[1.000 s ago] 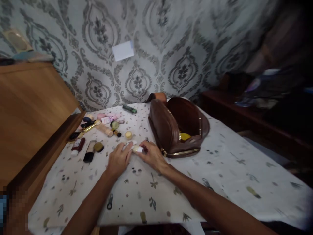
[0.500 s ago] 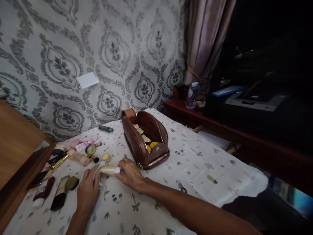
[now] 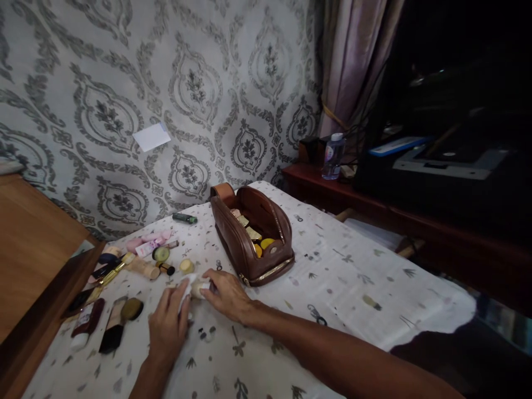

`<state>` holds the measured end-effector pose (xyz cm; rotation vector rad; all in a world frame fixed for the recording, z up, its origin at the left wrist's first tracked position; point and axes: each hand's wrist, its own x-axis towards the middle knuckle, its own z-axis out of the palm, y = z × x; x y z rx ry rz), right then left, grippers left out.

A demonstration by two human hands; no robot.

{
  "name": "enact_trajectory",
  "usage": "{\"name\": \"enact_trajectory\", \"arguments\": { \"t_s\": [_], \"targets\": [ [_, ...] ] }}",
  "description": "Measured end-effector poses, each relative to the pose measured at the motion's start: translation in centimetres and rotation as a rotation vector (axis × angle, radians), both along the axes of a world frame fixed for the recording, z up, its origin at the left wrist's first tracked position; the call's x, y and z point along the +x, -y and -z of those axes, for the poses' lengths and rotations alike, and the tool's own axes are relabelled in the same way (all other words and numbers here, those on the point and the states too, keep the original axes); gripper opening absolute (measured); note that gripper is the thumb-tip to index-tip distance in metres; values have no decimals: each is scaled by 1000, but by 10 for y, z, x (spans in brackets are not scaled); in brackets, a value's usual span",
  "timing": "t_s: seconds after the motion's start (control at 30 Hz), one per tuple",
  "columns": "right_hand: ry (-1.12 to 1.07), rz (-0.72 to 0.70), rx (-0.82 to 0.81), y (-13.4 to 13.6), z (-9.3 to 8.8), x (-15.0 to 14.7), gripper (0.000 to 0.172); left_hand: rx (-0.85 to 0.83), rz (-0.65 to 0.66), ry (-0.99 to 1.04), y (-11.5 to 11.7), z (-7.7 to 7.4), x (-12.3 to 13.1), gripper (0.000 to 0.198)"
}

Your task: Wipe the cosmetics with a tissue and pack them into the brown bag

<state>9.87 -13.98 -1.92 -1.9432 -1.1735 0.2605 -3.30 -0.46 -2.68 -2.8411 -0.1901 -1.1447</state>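
Observation:
My right hand (image 3: 228,296) is closed around the white-ended side of a small pale cosmetic tube (image 3: 199,290), just above the tablecloth. My left hand (image 3: 169,318) presses a white wipe (image 3: 189,284) against the tube's other end, its fingers bent over the wipe and covering part of the tube. Beyond my right hand stands a brown toiletry bag (image 3: 228,235), unzipped, with gold and yellow items inside. A small round cream-coloured jar (image 3: 187,266) sits just past the wipe.
Left of my hands lie several cosmetics, among them a dark red bottle (image 3: 88,321), a black-capped foundation bottle (image 3: 113,327) and a pink-and-white tube (image 3: 147,246). A dark green tube (image 3: 184,218) lies near the wall. A water bottle (image 3: 333,158) stands on the red shelf (image 3: 307,170).
My left hand and the wipe have slid right along the tube, covering more of it. My right hand keeps its grip. The whole view has shifted slightly.

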Motion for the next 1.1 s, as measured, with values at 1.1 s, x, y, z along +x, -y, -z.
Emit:
{"name": "enact_trajectory", "arguments": {
  "t_s": [1.1],
  "targets": [
    [77,-41,-55,-5,11,4,18,-141,-341,-208,-31,9,-5,39]
  ]
}}
